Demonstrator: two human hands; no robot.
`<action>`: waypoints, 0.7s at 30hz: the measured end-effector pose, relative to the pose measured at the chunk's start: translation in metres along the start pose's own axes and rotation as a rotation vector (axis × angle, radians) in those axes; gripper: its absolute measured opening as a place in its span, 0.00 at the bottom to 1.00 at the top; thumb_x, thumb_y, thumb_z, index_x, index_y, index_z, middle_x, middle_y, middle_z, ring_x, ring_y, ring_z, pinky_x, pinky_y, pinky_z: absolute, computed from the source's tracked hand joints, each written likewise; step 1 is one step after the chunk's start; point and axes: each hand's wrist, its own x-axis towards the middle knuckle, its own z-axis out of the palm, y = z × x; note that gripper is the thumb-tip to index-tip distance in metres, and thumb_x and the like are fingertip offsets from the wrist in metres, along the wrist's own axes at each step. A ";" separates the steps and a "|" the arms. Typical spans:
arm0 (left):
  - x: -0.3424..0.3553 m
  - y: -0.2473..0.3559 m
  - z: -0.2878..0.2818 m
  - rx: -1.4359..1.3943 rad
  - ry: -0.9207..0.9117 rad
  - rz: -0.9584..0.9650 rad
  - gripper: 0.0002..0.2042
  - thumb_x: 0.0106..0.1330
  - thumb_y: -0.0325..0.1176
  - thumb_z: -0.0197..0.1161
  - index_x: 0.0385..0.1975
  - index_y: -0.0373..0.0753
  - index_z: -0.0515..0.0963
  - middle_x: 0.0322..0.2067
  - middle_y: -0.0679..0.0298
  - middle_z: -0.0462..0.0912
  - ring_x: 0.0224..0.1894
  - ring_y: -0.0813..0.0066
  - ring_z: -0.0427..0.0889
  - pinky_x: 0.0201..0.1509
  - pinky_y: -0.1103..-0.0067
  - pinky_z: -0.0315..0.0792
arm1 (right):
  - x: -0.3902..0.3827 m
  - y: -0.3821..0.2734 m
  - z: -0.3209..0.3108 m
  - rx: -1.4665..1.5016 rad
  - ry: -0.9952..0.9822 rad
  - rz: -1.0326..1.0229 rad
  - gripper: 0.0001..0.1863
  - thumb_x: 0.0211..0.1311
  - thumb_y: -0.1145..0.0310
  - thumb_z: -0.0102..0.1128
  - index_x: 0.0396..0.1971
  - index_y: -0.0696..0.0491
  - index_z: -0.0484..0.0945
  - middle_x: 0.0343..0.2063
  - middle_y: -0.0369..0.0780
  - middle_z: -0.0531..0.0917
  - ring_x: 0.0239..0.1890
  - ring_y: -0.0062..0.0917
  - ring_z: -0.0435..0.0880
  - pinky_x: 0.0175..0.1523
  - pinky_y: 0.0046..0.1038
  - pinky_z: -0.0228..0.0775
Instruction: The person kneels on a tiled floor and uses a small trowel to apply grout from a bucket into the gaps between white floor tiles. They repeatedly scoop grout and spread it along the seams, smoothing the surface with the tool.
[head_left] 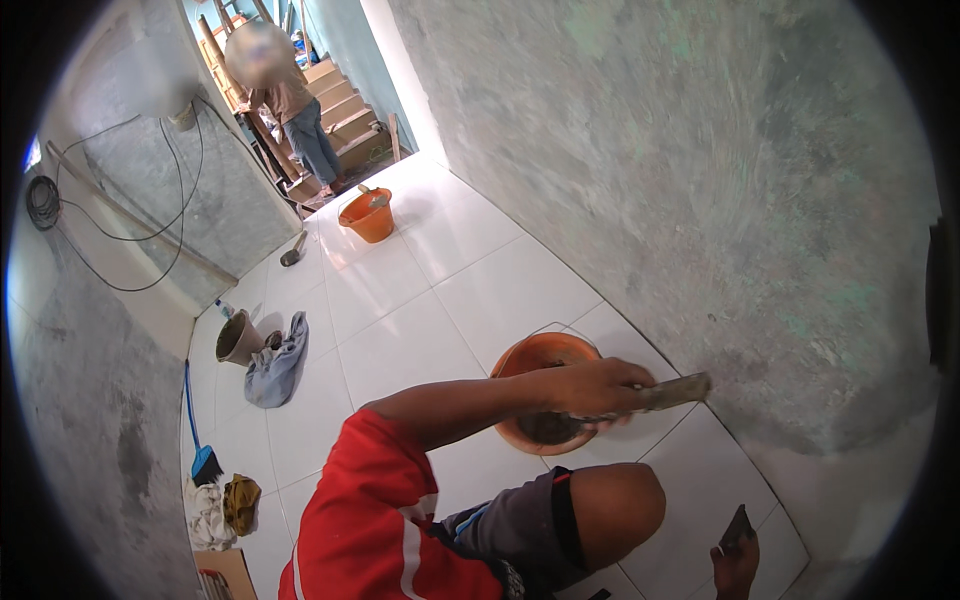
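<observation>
My left hand (pixel 598 388) reaches over an orange bucket (pixel 545 350) on the tiled floor, its fingers wrapped round a flat, mortar-smeared tool (pixel 678 392). That tool's far end points right, close to the base of the grey plastered wall (pixel 680 200); whether it touches the wall I cannot tell. Dark grey wet mix (pixel 550 428) shows inside the bucket, partly hidden by my forearm and hand. At the lower right, my right hand (pixel 736 568) grips a dark, flat, blade-like piece (pixel 738 527), held up apart from the wall. My bent knee (pixel 625 505) is between the two hands.
A second orange bucket (pixel 368 222) stands near the doorway, where a person (pixel 305 120) is beside stairs (pixel 345 115). On the left are a brown bucket (pixel 238 340), grey-blue cloth (pixel 280 370), blue broom (pixel 205 465) and rags (pixel 215 510). Loose cable (pixel 160 238) hangs along the left wall.
</observation>
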 end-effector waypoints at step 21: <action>0.096 0.083 0.152 -0.377 -0.378 0.193 0.12 0.72 0.34 0.49 0.49 0.35 0.70 0.23 0.59 0.75 0.16 0.72 0.77 0.14 0.75 0.70 | -0.021 0.007 0.000 0.194 0.116 0.049 0.08 0.69 0.70 0.56 0.45 0.49 0.77 0.33 0.38 0.85 0.38 0.32 0.83 0.51 0.51 0.73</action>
